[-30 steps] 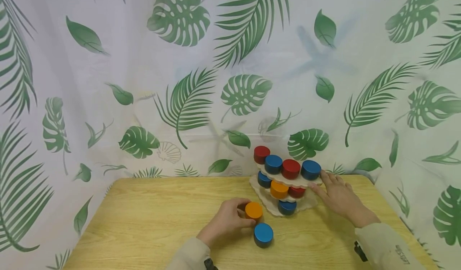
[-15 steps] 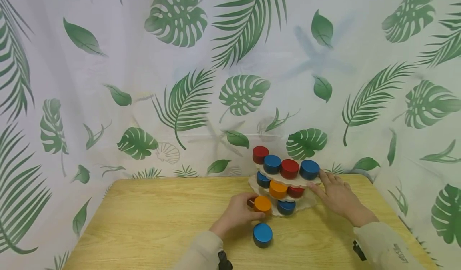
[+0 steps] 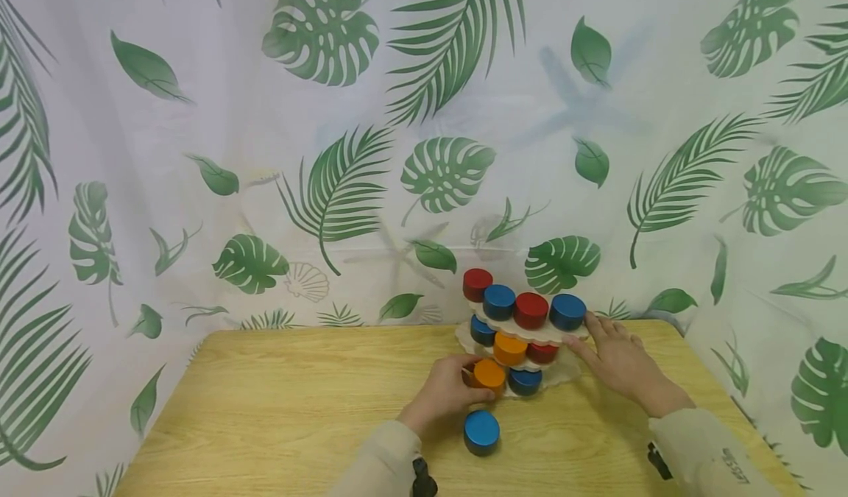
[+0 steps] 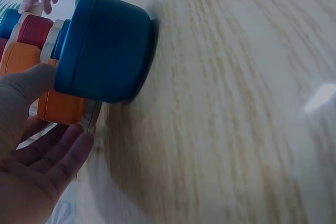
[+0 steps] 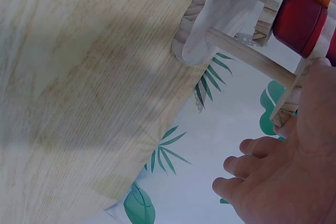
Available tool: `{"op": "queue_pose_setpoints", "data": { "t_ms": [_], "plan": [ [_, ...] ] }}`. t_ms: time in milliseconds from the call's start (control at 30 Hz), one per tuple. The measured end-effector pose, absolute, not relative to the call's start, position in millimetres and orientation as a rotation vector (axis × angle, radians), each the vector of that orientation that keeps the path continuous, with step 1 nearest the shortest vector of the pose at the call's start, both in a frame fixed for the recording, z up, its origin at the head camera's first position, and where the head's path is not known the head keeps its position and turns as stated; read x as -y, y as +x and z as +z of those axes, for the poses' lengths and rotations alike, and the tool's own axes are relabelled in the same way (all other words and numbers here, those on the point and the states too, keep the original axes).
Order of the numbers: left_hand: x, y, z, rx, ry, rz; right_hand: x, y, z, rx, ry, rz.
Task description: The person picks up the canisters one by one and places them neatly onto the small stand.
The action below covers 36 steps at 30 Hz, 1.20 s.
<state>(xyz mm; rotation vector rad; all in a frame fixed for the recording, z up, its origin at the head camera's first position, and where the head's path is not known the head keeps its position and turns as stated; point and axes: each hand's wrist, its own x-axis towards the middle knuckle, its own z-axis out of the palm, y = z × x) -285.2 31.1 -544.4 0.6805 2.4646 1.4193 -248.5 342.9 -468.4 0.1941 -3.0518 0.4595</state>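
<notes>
My left hand [image 3: 442, 390] grips an orange round tin [image 3: 489, 374] between thumb and fingers at the front left of a tiered wooden stand's bottom shelf [image 3: 563, 372]. A blue tin [image 3: 525, 381] sits right beside it on that shelf. In the left wrist view, a loose blue tin [image 4: 105, 48] partly hides the orange tin [image 4: 62, 107]. My right hand [image 3: 626, 368] pinches the right end of the top shelf [image 5: 286, 103], thumb on one face and fingers on the other. Red and blue tins [image 3: 531, 311] line the top shelf; blue, orange [image 3: 510, 349] and red ones fill the middle.
The loose blue tin [image 3: 481, 432] stands on the wooden table [image 3: 298, 409] in front of my left hand. A leaf-patterned curtain [image 3: 371, 188] hangs behind the table and along both sides. The stand is near the back right edge.
My left hand has carried the orange tin right and slightly back, from beside the loose blue tin to the stand's bottom shelf. My right hand stays at the top shelf.
</notes>
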Motion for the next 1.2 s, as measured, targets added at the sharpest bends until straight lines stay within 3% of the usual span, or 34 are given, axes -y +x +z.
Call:
{"op": "queue_pose_setpoints", "data": {
  "t_ms": [1200],
  "plan": [
    [-48,-288,-539,-2.495,0.676,1.484,-341,-246,-466,3.043,0.186,0.444]
  ]
}}
